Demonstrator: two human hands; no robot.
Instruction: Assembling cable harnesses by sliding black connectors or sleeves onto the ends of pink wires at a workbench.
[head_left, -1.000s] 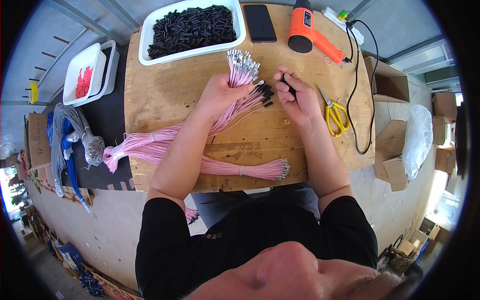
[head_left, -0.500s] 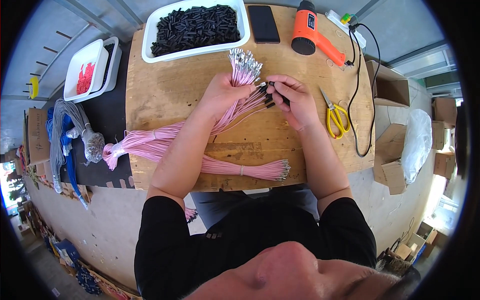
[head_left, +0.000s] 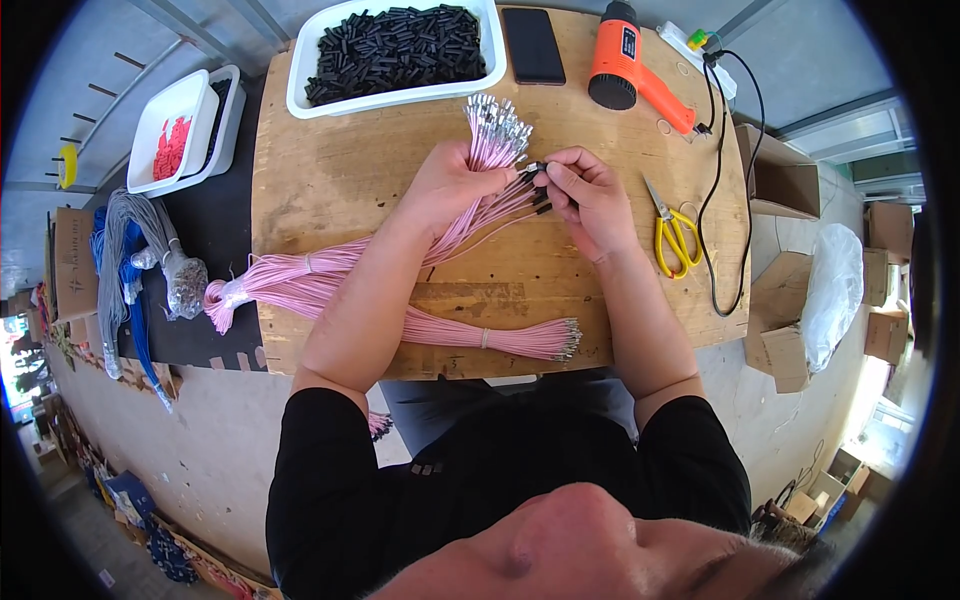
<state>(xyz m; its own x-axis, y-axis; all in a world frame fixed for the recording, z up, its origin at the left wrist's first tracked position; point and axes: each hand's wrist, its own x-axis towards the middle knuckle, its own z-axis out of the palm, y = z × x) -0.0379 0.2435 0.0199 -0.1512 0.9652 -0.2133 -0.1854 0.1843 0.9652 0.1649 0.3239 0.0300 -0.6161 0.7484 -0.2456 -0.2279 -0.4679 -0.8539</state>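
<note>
My left hand [head_left: 450, 185] grips a bundle of thin pink wires [head_left: 300, 282] whose metal-tipped ends [head_left: 497, 122] fan out above my fingers. A few of those wires carry short black sleeves near my fingertips. My right hand [head_left: 588, 195] pinches one small black sleeve [head_left: 537, 178] at the end of a wire, right against my left fingertips. Both hands work over the middle of the wooden table [head_left: 330, 180].
A white tray of black sleeves [head_left: 395, 42] sits at the back, with a black phone [head_left: 531, 45] and an orange heat gun [head_left: 630, 65] beside it. Yellow scissors [head_left: 673, 232] lie right of my hand. Another tied pink wire bundle [head_left: 490, 336] lies near the front edge. White trays [head_left: 183, 128] stand left.
My right hand has come left from beside the scissors and met my left hand at the wire ends. The left hand and bundle have stayed put.
</note>
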